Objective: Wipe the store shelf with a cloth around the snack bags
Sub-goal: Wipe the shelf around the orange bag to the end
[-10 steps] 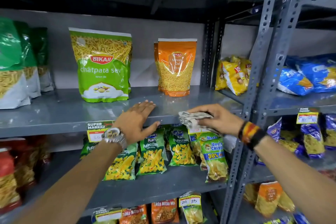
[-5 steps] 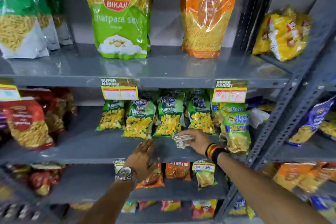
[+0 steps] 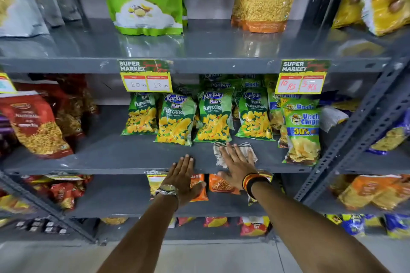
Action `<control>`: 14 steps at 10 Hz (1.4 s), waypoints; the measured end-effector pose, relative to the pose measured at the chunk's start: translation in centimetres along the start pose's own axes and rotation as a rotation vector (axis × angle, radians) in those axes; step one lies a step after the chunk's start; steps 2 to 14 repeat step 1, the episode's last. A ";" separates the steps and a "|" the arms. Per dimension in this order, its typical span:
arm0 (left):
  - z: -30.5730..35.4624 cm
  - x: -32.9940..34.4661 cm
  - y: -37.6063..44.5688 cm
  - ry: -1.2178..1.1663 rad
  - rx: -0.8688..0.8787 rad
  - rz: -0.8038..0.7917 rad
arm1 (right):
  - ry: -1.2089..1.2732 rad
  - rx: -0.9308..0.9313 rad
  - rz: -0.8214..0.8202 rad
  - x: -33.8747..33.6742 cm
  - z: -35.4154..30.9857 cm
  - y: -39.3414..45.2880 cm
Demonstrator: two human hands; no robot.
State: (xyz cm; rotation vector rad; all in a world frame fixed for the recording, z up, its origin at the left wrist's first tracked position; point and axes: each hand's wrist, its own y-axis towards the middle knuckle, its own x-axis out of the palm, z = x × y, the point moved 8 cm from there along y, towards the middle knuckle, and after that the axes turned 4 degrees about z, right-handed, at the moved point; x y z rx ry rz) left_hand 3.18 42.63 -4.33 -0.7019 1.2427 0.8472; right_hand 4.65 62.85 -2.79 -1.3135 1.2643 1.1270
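Note:
A pale checked cloth [image 3: 250, 151] lies flat on the grey middle shelf [image 3: 119, 155], just in front of a row of green Kurkure Puffcorn bags [image 3: 175, 122]. My right hand [image 3: 236, 165], with a striped wristband, presses down on the cloth with its fingers spread. My left hand [image 3: 182, 176], with a watch on the wrist, rests open beside it. Its fingertips lie on the shelf's front edge, and it holds nothing. A green Uncle Chipps bag [image 3: 302, 133] stands to the right of the cloth.
Red snack bags [image 3: 35, 126] stand at the shelf's left. The shelf above [image 3: 210, 46] carries big green and orange pouches, with price tags [image 3: 146, 77] hanging from its edge. A slanted perforated steel post [image 3: 355, 131] bounds the right. More bags fill the lower shelves.
Both hands have dropped from the upper shelf to the middle one. The cloth, bunched in my right hand before, is now spread flat under the palm. The view has tilted downward.

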 end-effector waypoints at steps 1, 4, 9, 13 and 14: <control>2.0 -3.7 -0.2 -0.007 0.097 0.030 | 0.062 0.031 0.012 -1.5 -0.6 -0.5; 2.0 -3.7 -0.2 -0.007 0.097 0.030 | 0.062 0.031 0.012 -1.5 -0.6 -0.5; 2.0 -3.7 -0.2 -0.007 0.097 0.030 | 0.062 0.031 0.012 -1.5 -0.6 -0.5; 2.0 -3.7 -0.2 -0.007 0.097 0.030 | 0.062 0.031 0.012 -1.5 -0.6 -0.5; 2.0 -3.7 -0.2 -0.007 0.097 0.030 | 0.062 0.031 0.012 -1.5 -0.6 -0.5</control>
